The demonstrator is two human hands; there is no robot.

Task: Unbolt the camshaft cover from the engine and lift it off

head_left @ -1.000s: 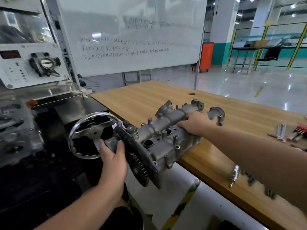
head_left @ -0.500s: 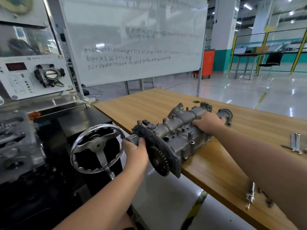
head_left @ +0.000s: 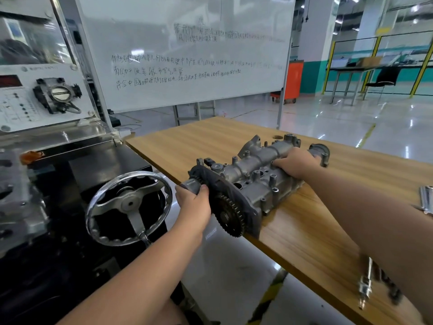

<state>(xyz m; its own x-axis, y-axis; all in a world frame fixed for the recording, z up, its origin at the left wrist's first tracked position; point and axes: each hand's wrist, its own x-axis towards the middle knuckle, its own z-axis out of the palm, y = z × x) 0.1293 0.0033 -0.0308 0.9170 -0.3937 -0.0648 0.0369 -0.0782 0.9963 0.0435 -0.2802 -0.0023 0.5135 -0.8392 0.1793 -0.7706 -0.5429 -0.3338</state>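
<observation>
The grey aluminium camshaft cover (head_left: pixel 255 174) lies across the near edge of the wooden table (head_left: pixel 210 141), its toothed sprocket end (head_left: pixel 230 215) hanging past the edge toward me. My left hand (head_left: pixel 195 202) grips the stub at the sprocket end. At the far end my right hand (head_left: pixel 296 163) grips the cover's top ridge. The engine stand (head_left: pixel 28 184) is at the left, dark and partly out of frame.
A chrome handwheel (head_left: pixel 128 205) sticks out from the stand just left of my left hand. Spark plug and loose bolts (head_left: pixel 365 285) lie on the table at the right, with sockets (head_left: pixel 425 198) farther right. A whiteboard (head_left: pixel 182 50) stands behind the table.
Both hands have carried the cover up and to the right, away from the stand. Its body now rests over the table's edge.
</observation>
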